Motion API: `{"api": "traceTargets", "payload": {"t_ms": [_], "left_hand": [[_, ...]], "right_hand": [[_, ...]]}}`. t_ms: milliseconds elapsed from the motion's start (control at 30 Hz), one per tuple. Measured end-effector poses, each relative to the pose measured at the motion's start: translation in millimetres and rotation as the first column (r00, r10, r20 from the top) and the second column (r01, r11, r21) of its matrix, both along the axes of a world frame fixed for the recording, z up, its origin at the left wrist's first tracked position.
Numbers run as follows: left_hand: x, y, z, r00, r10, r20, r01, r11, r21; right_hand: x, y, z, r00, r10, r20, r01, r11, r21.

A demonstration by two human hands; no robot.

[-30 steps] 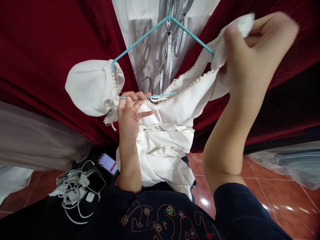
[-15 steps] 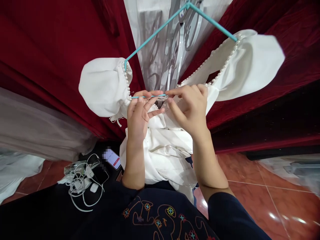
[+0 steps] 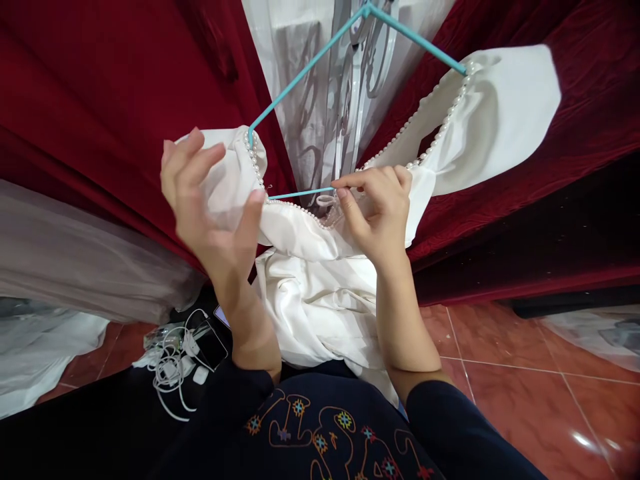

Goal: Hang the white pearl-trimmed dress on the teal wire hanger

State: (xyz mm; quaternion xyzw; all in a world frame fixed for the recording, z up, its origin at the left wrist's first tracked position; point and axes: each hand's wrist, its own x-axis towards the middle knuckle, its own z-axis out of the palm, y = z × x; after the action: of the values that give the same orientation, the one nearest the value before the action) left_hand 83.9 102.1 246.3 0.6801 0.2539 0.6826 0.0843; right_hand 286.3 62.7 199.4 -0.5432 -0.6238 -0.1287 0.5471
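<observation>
A white dress (image 3: 300,230) with pearl beading along its neckline hangs on a turquoise hanger (image 3: 305,67). My right hand (image 3: 383,207) is closed in a pinch at the hanger's lower bar, its thumb and forefinger meeting beside a small white loop (image 3: 327,200). The bar's far end is hidden behind that hand. Over the left puffed sleeve (image 3: 225,177) hovers my left hand (image 3: 210,207), slightly blurred, fingers spread and holding nothing. Its thumb is close to the beaded edge; I cannot tell if it touches. The skirt is bunched below my hands.
Dark red curtains (image 3: 120,87) flank a white metal frame (image 3: 353,100). At lower left, tangled white cables (image 3: 173,367) and a charger (image 3: 201,375) lie on a black surface (image 3: 100,407), with a phone (image 3: 223,317) partly hidden by my left arm. Red tiles (image 3: 520,400) cover the floor.
My left hand has let go of the hanger's lower bar and moved left over the sleeve, fingers opening. My right hand keeps its pinch in nearly the same place.
</observation>
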Motion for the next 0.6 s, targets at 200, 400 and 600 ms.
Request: {"api": "traceTargets", "payload": {"t_ms": [200, 400, 600], "left_hand": [[8.5, 40.2, -5.5, 0.993, -0.101, 0.066, 0.110, 0.983, -0.148], [-17.0, 68.9, -2.5, 0.975, -0.079, 0.207, 0.133, 0.956, -0.263], [-42.1, 89.7, -43.5, 0.894, 0.159, 0.419, -0.006, 0.939, -0.344]], "right_hand": [[-2.6, -0.3, 0.7, 0.999, -0.037, 0.017, 0.037, 0.999, -0.015], [2.9, -0.7, 4.5, 0.999, 0.011, 0.035, -0.011, 1.000, -0.006], [3.5, -0.4, 6.0, 1.000, -0.004, 0.023, 0.005, 0.998, -0.056]]}}
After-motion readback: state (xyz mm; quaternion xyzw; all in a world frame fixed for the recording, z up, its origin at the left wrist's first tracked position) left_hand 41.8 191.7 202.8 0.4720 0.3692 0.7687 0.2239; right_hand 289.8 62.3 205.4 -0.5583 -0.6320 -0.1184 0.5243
